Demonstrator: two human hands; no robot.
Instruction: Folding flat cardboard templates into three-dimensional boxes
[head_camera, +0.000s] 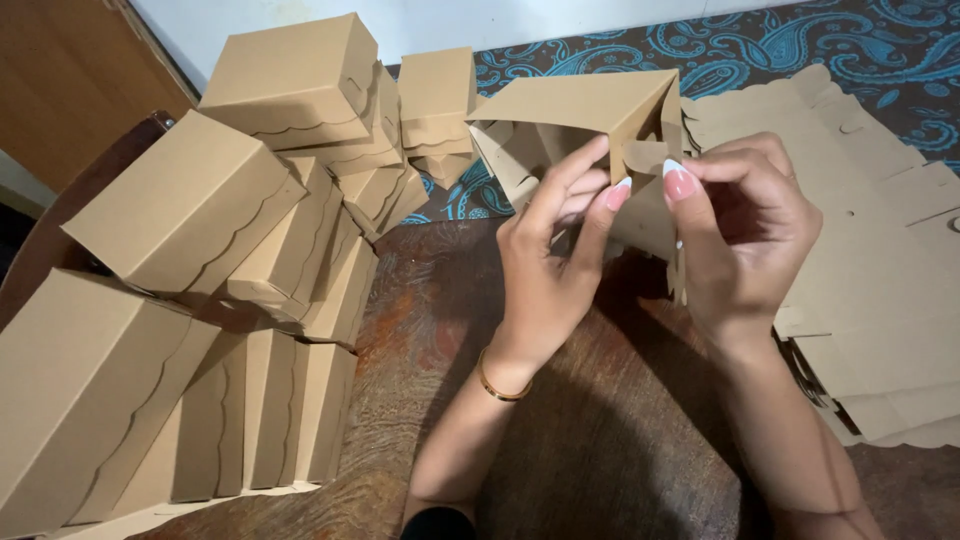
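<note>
A half-folded brown cardboard box (580, 125) is held up above a dark wooden table (600, 430) by both hands. The left hand (550, 270) is closed on the box from below, its fingers (575, 185) pressed against the inner face of one panel and the thumb laid alongside. The right hand (745, 235) is closed on a small flap of the same box, pinched between thumb and forefinger just beside the left fingertips. A thin gold bangle (497, 383) is worn on the left wrist. To the right of the right hand, and partly under it, a stack of flat, unfolded cardboard blanks (870, 260) with scalloped edges is spread out. Well to the left of the left hand, a heap of finished boxes (230, 250) with scalloped lids is piled, some tilted against each other. Beyond the hands, a blue paisley cloth (800, 45) is seen under the blanks
</note>
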